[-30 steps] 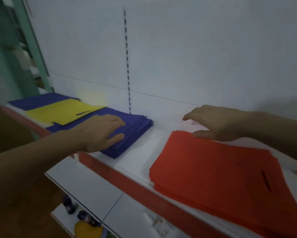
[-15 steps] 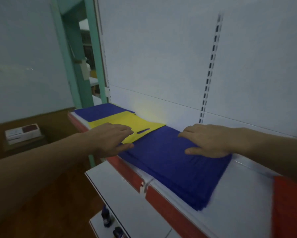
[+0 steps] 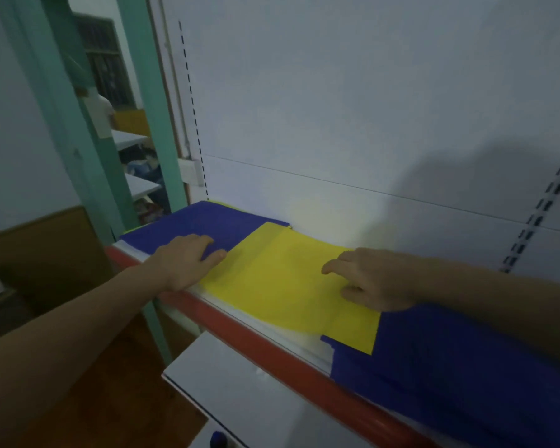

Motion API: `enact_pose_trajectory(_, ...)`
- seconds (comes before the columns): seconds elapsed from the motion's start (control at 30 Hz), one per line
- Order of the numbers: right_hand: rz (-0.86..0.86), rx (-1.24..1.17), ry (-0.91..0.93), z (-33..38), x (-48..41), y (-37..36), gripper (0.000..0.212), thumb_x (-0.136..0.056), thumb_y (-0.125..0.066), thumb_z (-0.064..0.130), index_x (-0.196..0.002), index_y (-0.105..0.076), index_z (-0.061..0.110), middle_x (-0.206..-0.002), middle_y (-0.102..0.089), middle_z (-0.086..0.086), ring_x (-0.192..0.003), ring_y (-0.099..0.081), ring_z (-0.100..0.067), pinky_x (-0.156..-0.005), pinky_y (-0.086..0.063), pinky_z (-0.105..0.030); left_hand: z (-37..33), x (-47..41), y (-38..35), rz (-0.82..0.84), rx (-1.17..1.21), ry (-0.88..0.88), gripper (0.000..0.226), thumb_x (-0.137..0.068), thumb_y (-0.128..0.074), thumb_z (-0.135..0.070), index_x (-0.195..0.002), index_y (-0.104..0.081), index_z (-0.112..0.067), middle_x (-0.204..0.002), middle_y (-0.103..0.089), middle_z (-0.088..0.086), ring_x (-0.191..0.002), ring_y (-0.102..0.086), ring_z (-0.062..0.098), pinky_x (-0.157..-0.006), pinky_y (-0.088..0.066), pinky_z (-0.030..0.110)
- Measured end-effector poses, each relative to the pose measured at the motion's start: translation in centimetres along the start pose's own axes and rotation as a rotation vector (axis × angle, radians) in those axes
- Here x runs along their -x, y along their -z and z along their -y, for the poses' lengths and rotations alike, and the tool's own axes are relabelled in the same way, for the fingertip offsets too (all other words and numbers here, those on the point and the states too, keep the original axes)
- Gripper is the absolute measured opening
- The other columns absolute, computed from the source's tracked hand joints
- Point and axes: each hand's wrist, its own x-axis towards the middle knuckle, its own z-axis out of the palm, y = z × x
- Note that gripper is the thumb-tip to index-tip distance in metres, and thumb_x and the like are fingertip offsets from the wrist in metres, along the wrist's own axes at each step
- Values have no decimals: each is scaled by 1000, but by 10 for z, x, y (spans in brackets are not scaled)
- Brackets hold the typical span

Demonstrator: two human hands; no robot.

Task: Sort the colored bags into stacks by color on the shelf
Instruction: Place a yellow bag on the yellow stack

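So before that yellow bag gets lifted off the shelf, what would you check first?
1. Right hand on the flat yellow bag: ok, it rests on top.
2. Firm grip on it: not ok, no pinch shows.
3. Left hand steadying the flat blue bag at far left: ok, it lies on it.
4. Nothing lying on the yellow bag: ok, it overlaps both that bag and the thick blue stack at right.
5. Colours separated: not ok, yellow lies across blue.
6. A yellow stack to receive it: cannot tell, none plainly in view.
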Motion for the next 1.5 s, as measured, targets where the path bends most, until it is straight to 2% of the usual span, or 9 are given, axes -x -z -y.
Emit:
enact_pose_trajectory(0.27, 75, -28, -61, 19, -39, -6, 51, -101, -34, 56, -147, -31, 34, -144, -45, 2, -132, -43, -22, -108, -38, -41, 4, -17, -21, -121, 245, -271, 53, -90, -68, -44, -137, -51, -27, -98, -61, -14, -79, -55, 3, -72, -47, 29)
enact_pose_trajectory(0.47, 11, -54, -75, 25, -76, 11, 52, -101, -35, 59, -146, -33, 33, -140, -47, 2, -126, -47, -21, -103, -42, -40, 32, -27, -5, -272, 308, -203, 41, -92, -67, -12, -130, -56, -22, -81, -61, -10, -70, -54, 2, -59, -37, 16)
enact_pose_trajectory(0.6, -73, -80, -137, 35, -120, 15, 49, -101, -37, 57, -142, -38, 31, -139, -48, 1, -126, -47, -22, -103, -42, -41, 83, -51, 4, -285, 217, -116, 34, -93, -63, -12, -127, -59, -12, -74, -59, -6, -67, -54, 9, -64, -42, 28)
enact_pose_trajectory(0.7, -140, -79, -234, 39, -159, 20, 47, -102, -38, 52, -141, -42, 26, -141, -45, 0, -128, -46, -25, -103, -42, -43, 124, -73, 5, -240, 113, -26, 9, -93, -61, -15, -92, -61, -7, -72, -55, 2, -69, -53, 22, -62, -36, 33)
enact_pose_trajectory(0.93, -1, -158, -532, 41, -230, 25, 34, -95, -34, 50, -106, -50, 22, -109, -53, -2, -106, -53, -27, -94, -47, -46, 189, -110, -2, -66, 34, -130, 15, -89, -57, -31, -80, -46, -24, -81, -50, -2, -76, -51, 21, -69, -47, 39)
enact_pose_trajectory(1.1, -38, -223, -643, 62, -240, 19, 34, -100, -41, 41, -123, -53, 20, -121, -57, 0, -114, -55, -25, -94, -48, -42, 196, -106, -15, -319, 102, -221, 8, -83, -67, -20, -83, -59, -23, -74, -58, -1, -71, -56, 22, -62, -49, 36)
enact_pose_trajectory(1.2, -143, -323, -722, 68, -241, 17, 46, -93, -55, 42, -136, -49, 24, -127, -53, 0, -120, -50, -26, -97, -47, -46, 200, -111, -17, -323, 161, -236, 18, -78, -72, -15, -81, -60, -29, -75, -59, -6, -71, -55, 19, -61, -49, 36)
enact_pose_trajectory(1.37, -192, -518, -961, 62, -234, 10, 74, -56, -55, 78, -120, -48, 42, -122, -50, 7, -112, -50, -23, -94, -49, -47, 205, -113, -16, -248, 535, -317, 36, -85, -69, -4, -103, -56, -34, -97, -61, -12, -79, -57, 7, -63, -46, 31)
enact_pose_trajectory(1.5, -316, -694, -1071, 64, -232, 2, 96, -48, -61, 87, -129, -49, 37, -127, -50, 14, -112, -55, -19, -96, -50, -44, 213, -113, -14, -221, 939, -271, 55, -91, -66, -7, -131, -48, -40, -97, -64, -21, -75, -66, 3, -60, -52, 32)
